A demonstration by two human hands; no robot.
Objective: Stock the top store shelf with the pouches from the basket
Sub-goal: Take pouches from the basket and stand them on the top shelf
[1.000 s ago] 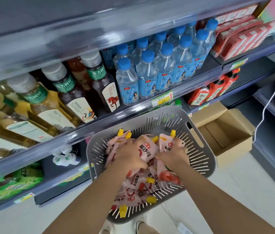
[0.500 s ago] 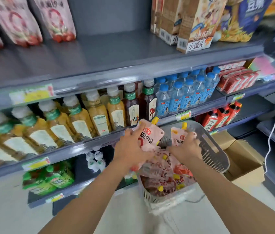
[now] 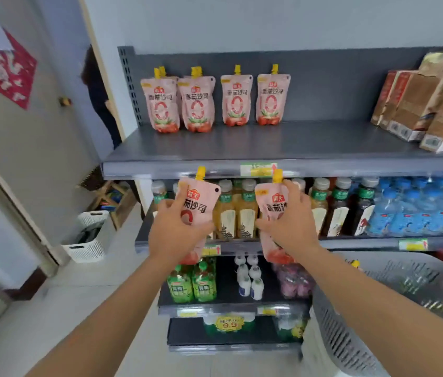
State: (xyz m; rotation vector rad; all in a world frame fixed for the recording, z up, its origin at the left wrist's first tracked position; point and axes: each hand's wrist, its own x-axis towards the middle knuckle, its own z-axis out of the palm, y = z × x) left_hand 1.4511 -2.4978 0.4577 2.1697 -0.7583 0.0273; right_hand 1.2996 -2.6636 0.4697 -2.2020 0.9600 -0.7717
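Pouches (image 3: 216, 100) line grey top shelf (image 3: 269, 148) beside seemingly open doorway (image 3: 97, 99)

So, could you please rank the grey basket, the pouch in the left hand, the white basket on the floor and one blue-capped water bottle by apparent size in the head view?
1. Grey basket, though it sits nearest the camera.
2. Pouch in the left hand and white basket: too alike to rank, and the pouch is much nearer.
3. Water bottle.

Your single head-worn wide-angle view faces the grey metal store shelving (image 3: 269, 148) head-on from close range, angled slightly down, top shelf near eye level.
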